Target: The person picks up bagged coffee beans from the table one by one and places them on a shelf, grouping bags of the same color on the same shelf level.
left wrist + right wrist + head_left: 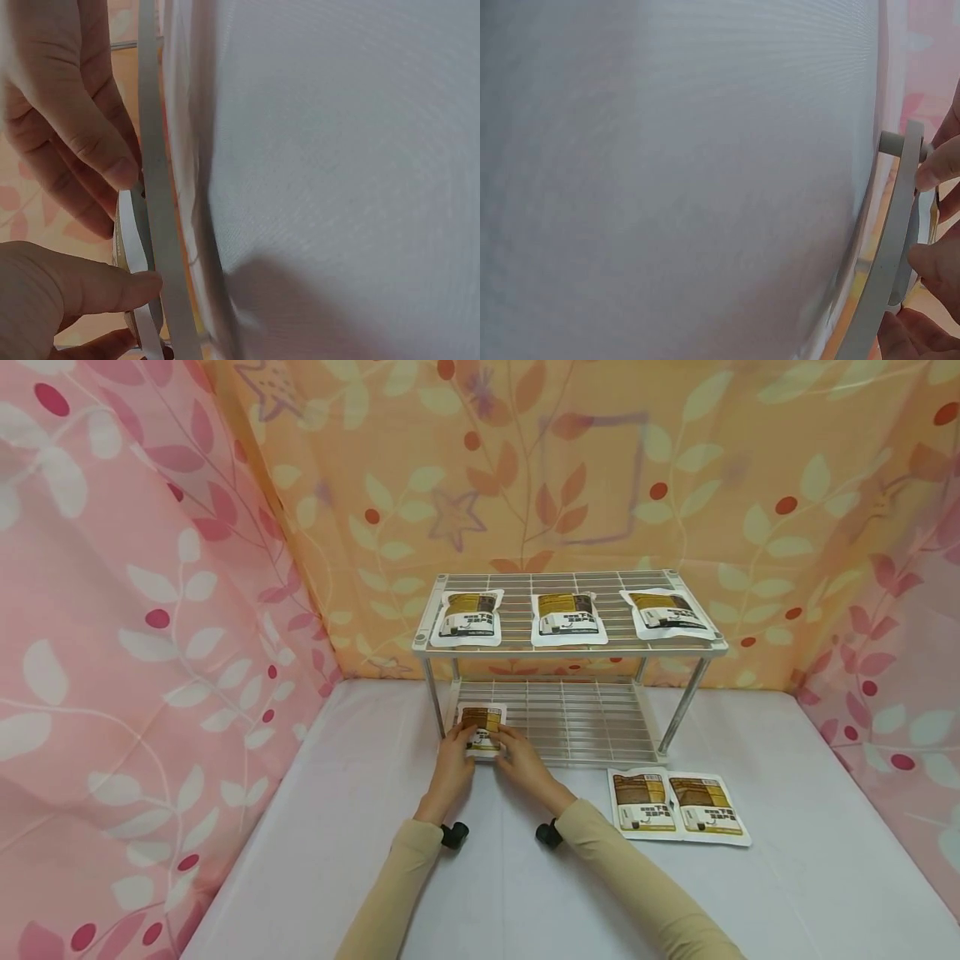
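A white pouch (483,717) with a brown and yellow label lies at the left end of the lower tier of a white wire rack (577,727). My left hand (452,762) grips its left side, the thumb on the near edge. From the right, my right hand (523,762) pinches the same pouch by thumb and fingers. Seen edge-on in the left wrist view, the pouch (133,232) sits close against the rack's front rail (159,187). In the right wrist view that rail (889,247) covers part of the pouch and both hands' fingertips.
Three similar pouches, a left one (468,618), a middle one (567,618) and a right one (667,613), lie on the upper tier (517,583). Two more pouches (678,806) lie side by side on the white tablecloth, right of the rack's front. Metal posts (682,708) join the tiers.
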`<move>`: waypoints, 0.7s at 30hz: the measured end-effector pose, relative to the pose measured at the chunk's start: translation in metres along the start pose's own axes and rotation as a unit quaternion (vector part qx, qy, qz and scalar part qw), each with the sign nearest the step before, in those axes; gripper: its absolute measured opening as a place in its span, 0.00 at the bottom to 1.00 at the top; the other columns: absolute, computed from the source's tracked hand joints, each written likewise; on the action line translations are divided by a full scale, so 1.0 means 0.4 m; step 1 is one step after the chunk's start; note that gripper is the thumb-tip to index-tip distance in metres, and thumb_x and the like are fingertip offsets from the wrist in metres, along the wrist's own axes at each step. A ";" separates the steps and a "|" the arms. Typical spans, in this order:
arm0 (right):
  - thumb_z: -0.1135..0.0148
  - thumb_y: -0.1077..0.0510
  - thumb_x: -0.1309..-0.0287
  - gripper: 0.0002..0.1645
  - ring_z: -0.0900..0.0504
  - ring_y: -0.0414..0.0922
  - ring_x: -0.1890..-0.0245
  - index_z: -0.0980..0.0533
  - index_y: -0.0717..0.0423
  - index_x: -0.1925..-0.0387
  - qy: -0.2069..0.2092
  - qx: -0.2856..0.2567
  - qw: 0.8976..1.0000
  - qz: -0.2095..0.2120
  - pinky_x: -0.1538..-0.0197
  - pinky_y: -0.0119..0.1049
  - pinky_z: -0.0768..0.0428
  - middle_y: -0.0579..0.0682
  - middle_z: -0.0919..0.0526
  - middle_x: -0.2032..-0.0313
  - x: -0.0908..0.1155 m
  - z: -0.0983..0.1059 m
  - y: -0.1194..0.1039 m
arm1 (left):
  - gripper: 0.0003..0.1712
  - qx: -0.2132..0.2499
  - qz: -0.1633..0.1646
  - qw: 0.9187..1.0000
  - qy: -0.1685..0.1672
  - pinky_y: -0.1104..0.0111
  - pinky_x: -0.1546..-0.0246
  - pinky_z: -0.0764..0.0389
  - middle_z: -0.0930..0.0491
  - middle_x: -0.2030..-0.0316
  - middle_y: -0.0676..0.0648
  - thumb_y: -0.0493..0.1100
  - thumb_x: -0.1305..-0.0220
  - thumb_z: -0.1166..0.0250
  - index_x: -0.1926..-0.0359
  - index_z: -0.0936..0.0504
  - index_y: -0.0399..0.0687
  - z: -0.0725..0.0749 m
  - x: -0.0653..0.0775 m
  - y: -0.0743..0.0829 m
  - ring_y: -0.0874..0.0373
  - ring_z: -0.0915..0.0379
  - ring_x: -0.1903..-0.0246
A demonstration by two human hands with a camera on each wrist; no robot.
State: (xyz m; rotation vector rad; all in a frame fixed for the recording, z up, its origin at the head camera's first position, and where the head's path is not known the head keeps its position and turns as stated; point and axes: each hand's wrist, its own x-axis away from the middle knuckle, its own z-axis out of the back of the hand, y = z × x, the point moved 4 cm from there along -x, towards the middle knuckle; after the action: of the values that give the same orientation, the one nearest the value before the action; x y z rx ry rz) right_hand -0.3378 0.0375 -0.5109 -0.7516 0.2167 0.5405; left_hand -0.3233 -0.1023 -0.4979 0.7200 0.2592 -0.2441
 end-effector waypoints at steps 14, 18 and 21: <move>0.38 0.69 0.47 0.24 0.30 0.62 0.44 0.27 0.66 0.46 0.002 0.014 1.000 0.001 0.44 0.54 0.29 0.67 0.30 0.44 -0.010 -0.008 -0.004 | 0.31 -0.015 0.006 1.000 0.011 0.45 0.47 0.30 0.37 0.39 0.29 0.24 0.49 0.42 0.40 0.30 0.37 -0.011 -0.002 -0.004 0.33 0.38 0.42; 0.38 0.68 0.47 0.23 0.30 0.61 0.44 0.26 0.65 0.47 0.003 0.019 1.000 0.007 0.43 0.54 0.29 0.66 0.29 0.44 -0.010 -0.012 -0.007 | 0.30 -0.022 0.010 1.000 0.013 0.46 0.47 0.29 0.37 0.40 0.29 0.26 0.48 0.40 0.41 0.29 0.38 -0.012 0.002 -0.009 0.34 0.38 0.42; 0.38 0.68 0.47 0.22 0.29 0.60 0.44 0.26 0.63 0.48 0.003 0.025 1.000 0.006 0.43 0.54 0.30 0.64 0.28 0.45 -0.009 -0.017 -0.010 | 0.29 -0.025 0.016 1.000 0.010 0.48 0.46 0.29 0.37 0.39 0.30 0.28 0.47 0.40 0.41 0.29 0.38 -0.010 0.005 -0.009 0.35 0.39 0.41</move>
State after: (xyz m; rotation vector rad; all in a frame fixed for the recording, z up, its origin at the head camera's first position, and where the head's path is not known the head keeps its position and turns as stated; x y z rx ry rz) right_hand -0.3388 0.0290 -0.5121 -0.7039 0.2393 0.5425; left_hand -0.3231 -0.1025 -0.5039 0.6776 0.2713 -0.2002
